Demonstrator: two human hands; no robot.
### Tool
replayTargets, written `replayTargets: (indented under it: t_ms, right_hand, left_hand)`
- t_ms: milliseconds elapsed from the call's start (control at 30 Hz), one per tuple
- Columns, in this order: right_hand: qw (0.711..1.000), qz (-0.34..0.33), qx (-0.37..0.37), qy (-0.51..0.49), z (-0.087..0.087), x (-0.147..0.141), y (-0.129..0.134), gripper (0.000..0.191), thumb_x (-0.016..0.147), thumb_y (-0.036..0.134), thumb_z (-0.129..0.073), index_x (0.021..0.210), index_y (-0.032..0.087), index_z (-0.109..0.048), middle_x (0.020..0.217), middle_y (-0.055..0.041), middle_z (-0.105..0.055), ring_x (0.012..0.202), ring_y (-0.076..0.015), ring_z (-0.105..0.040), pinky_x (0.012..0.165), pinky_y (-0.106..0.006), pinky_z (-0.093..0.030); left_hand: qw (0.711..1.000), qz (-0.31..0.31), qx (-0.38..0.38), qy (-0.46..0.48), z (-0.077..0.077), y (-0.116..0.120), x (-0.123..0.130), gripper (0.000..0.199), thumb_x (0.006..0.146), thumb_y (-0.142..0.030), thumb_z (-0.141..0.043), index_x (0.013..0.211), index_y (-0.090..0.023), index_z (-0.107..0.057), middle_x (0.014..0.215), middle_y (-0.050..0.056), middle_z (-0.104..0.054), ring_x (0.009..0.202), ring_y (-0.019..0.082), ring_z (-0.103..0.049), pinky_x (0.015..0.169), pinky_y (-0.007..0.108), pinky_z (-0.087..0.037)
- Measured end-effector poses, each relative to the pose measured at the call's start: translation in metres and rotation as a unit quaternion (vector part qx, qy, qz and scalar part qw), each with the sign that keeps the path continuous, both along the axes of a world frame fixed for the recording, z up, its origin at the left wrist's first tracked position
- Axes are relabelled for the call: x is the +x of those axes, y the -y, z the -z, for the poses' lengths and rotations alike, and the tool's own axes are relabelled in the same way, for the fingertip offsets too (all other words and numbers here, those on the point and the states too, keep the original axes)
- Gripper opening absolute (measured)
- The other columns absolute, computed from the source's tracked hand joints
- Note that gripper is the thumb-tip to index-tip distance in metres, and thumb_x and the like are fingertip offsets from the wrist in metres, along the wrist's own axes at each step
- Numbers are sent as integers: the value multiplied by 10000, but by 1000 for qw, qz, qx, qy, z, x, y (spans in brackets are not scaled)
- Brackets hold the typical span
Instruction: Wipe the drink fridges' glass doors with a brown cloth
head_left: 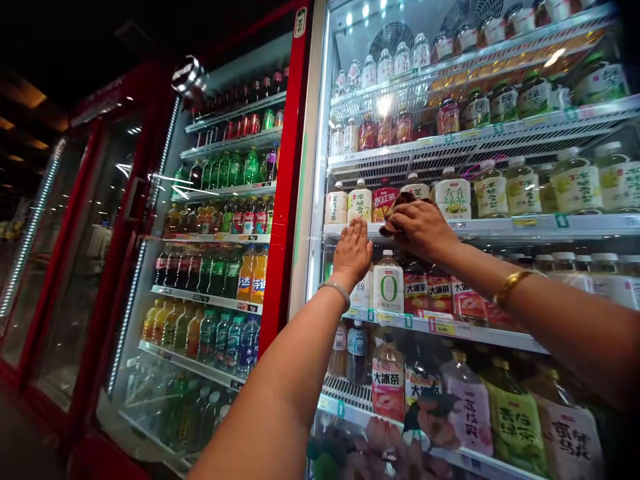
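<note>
My left hand [353, 250] lies flat with its fingers stretched out against the glass door of a lit drinks fridge, a pale bangle at its wrist. Bunched under the fingers of my right hand [423, 227] is a dark brown cloth [406, 198], pressed to the same glass. A gold bracelet [511, 288] circles the right wrist. Behind the glass, near both hands, stand a bottle with a pale label [360, 201], a red-labelled bottle [384, 197] and a white-labelled bottle with a green 0 [389, 283].
Shelves [500, 227] of bottled drinks fill this fridge. On the left, past a red frame [290, 167], is another drinks fridge with bottles and cans [255, 123]. Further left stand more red-framed glass doors [75, 280]. Reflections show in the lower glass.
</note>
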State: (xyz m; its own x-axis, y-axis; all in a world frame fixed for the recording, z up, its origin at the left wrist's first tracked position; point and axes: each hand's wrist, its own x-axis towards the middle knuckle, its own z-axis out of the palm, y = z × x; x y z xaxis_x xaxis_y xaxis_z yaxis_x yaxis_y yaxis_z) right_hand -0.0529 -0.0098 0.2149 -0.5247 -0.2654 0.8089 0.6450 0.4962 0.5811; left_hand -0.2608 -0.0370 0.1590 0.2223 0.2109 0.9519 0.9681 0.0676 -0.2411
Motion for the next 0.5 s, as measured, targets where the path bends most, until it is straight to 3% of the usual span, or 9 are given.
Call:
replayTargets:
  t_ms: [100,200,333,433,500]
  right_hand:
    - [998,8,-8,-58,6,-35,3,410,843,280,-612,1223,141,-676,1335,-182,-628,1172,-334,-481,1016,-504,-350]
    - [999,7,0,-35,25,-53,6,341,914,302,-554,1201,176,-689,1342,-136,-641,1190,-302,-481,1048,-474,-343]
    - [999,1,30,42,37,-18,0,295,944,349,-565,1188,264,-709,1334,-39,-675,1221,-264,-503,1099,-433,-345]
    - [998,5,54,36,26,10,-11,329,941,370,-572,1219,250,-699,1324,-61,-682,1198,-283,-535,1063,-459,-383]
    - [999,9,47,24,14,7,-16,348,941,384,-562,1227,236,-692,1324,-80,-676,1185,-301,-550,1041,-483,-404]
  left_hand:
    - [1000,11,-6,-7,-3,1,-4,601,1062,-245,-343,1620,-23,-320,1721,187,-293,1627,245,-242,1359,436,-213]
    - [999,17,-14,-33,-7,4,-14,579,1043,-191,-347,1597,-23,-370,1706,172,-340,1620,228,-268,1359,409,-218]
    - [997,17,-20,-72,-10,9,-27,588,1063,-257,-308,1612,-51,-356,1716,130,-338,1617,214,-280,1361,398,-207]
    - [997,10,-19,-76,-10,8,-33,604,1068,-284,-271,1638,-88,-305,1736,107,-299,1629,193,-239,1364,406,-188]
    - [997,4,-14,-74,-9,3,-36,611,1068,-294,-256,1653,-120,-269,1749,93,-269,1637,176,-202,1367,405,-169]
